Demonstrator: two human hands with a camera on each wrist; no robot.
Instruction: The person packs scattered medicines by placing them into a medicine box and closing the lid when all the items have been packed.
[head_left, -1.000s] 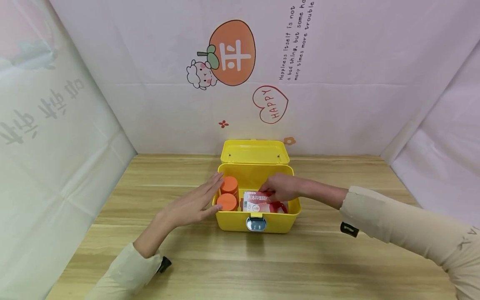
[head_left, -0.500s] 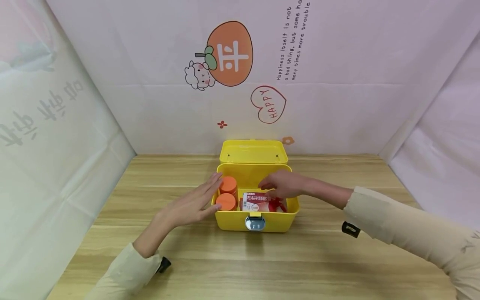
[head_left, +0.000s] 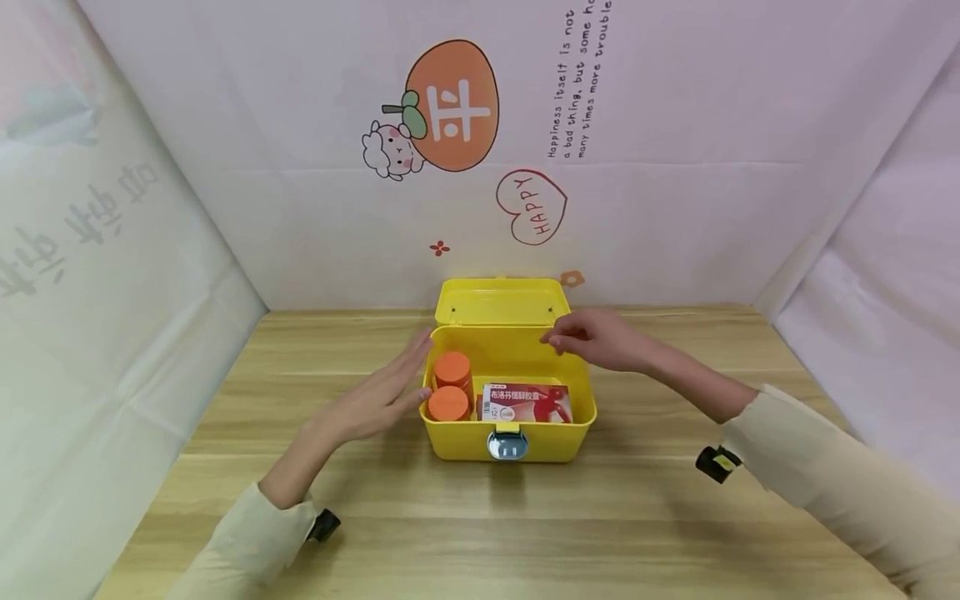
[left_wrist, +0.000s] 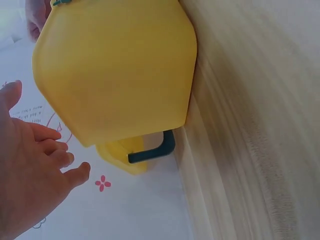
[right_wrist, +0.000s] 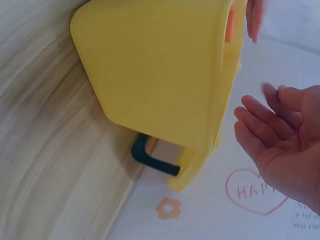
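A yellow lidded box [head_left: 506, 442] stands on the table with its lid [head_left: 501, 302] raised at the back. Inside on the left are orange-capped containers [head_left: 453, 367], one behind the other. A red and white medicine box [head_left: 536, 400] with Chinese print lies flat on the right. My left hand [head_left: 375, 396] is at the box's left rim with fingers extended, holding nothing; in the left wrist view they appear apart from the yellow wall. Above the right rear rim hovers my right hand [head_left: 600, 337], its fingers loosely bent around nothing.
The wooden table [head_left: 480, 525] meets a white printed cloth [head_left: 337, 233] behind the box, and cloth also hangs at both sides. A clear latch [head_left: 507, 446] sits on the box front. A dark handle [right_wrist: 155, 162] shows behind the box.
My right hand has let go of the medicine box and risen up and to the right out of the yellow box. The left hand stays by the left rim.
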